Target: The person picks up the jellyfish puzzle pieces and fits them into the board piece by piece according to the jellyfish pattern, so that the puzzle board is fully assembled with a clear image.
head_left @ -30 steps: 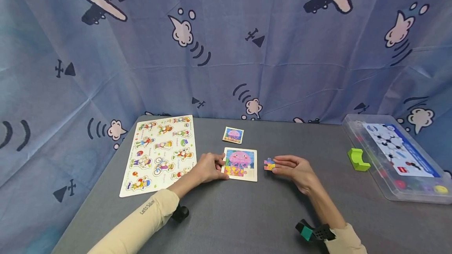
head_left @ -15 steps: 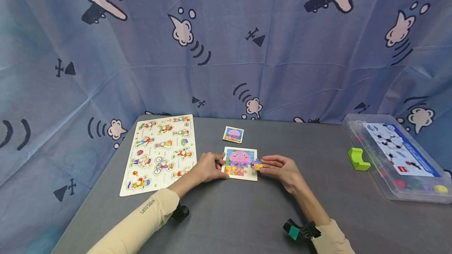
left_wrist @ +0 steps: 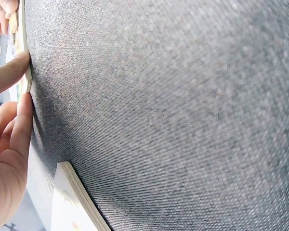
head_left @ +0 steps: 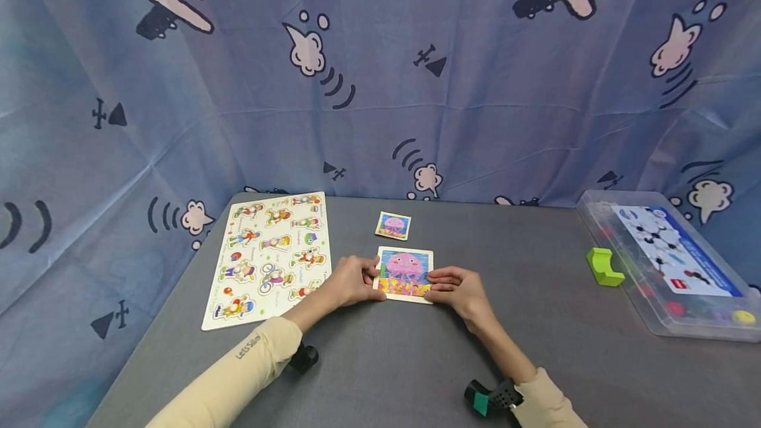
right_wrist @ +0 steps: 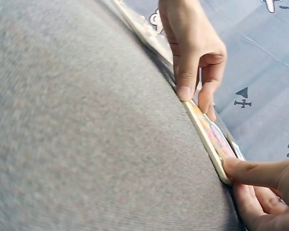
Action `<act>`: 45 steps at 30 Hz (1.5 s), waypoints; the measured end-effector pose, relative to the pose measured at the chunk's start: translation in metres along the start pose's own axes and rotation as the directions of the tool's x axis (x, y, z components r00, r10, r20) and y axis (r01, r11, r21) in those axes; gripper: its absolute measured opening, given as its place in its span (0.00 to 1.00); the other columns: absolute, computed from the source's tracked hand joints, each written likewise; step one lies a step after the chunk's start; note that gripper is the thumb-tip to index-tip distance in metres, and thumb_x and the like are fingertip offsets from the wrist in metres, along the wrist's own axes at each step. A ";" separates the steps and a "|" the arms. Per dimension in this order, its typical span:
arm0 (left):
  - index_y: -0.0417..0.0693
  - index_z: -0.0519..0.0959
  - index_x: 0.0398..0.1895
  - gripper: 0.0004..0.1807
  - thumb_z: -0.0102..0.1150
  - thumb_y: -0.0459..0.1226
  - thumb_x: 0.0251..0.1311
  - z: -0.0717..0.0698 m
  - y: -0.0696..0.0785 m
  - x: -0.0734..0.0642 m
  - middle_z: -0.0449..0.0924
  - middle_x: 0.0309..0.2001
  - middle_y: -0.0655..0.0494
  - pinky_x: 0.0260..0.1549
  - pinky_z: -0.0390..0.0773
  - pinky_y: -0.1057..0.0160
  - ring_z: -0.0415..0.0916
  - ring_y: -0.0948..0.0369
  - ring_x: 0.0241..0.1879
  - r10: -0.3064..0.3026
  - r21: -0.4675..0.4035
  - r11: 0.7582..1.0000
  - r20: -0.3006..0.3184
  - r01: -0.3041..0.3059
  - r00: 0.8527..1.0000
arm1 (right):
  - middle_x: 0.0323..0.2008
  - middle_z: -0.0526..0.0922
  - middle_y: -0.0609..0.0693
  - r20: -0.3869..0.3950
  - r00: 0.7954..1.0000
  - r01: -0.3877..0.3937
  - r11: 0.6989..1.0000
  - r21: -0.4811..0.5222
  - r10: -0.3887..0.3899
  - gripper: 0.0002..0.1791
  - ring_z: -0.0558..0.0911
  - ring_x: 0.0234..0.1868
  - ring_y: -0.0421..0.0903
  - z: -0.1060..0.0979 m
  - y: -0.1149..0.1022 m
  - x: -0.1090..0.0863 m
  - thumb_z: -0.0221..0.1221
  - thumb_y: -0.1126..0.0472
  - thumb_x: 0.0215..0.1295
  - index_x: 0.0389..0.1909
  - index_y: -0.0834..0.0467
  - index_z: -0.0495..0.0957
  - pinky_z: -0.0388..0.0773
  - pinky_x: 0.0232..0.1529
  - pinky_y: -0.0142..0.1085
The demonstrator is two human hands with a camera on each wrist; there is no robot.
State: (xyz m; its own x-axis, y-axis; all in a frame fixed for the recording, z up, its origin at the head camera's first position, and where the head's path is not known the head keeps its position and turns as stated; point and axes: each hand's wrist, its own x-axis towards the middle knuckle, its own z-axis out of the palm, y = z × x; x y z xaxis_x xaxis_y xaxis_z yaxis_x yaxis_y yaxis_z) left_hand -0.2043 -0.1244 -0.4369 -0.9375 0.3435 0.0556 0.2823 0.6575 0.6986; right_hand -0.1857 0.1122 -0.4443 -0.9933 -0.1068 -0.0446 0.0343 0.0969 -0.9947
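A small square jigsaw puzzle (head_left: 404, 266) with a pink jellyfish picture lies in its pale wooden frame on the grey table. My left hand (head_left: 352, 281) grips the frame's left edge between thumb and fingers; the left wrist view shows the thumb (left_wrist: 12, 72) on that edge. At the lower right of the picture, my right hand (head_left: 464, 292) pinches a jigsaw piece that sits in or on the corner gap, mostly covered by the fingers. The right wrist view shows the right thumb (right_wrist: 248, 172) pressing on the puzzle's top near its corner.
A small matching jellyfish picture card (head_left: 393, 226) lies behind the puzzle. On the left is a large wooden figure board (head_left: 270, 259). To the right are a green curved block (head_left: 604, 267) and a clear plastic case (head_left: 648, 309). A patterned blue curtain (head_left: 380, 84) hangs behind the table.
My right hand has moved left with the jigsaw piece, from beside the frame onto the puzzle's lower right corner. The left hand has kept its grip on the frame.
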 end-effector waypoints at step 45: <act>0.32 0.82 0.42 0.20 0.75 0.34 0.45 -0.001 -0.002 -0.009 0.70 0.63 0.40 0.30 0.72 0.70 0.73 0.67 0.28 0.060 -0.032 0.998 0.018 -0.059 0.998 | 0.37 0.83 0.68 0.135 0.988 0.101 0.978 -0.184 -0.077 0.16 0.85 0.37 0.55 0.008 -0.006 0.006 0.64 0.82 0.49 0.41 0.77 0.77 0.81 0.35 0.34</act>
State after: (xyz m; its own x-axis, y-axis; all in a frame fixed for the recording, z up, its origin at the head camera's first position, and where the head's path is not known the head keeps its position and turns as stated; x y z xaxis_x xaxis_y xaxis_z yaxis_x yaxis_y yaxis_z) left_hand -0.1970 -0.1291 -0.4379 -0.9153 0.3938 0.0847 0.3307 0.6145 0.7163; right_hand -0.1914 0.1026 -0.4394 -0.9689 -0.2468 0.0199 -0.0875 0.2664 -0.9599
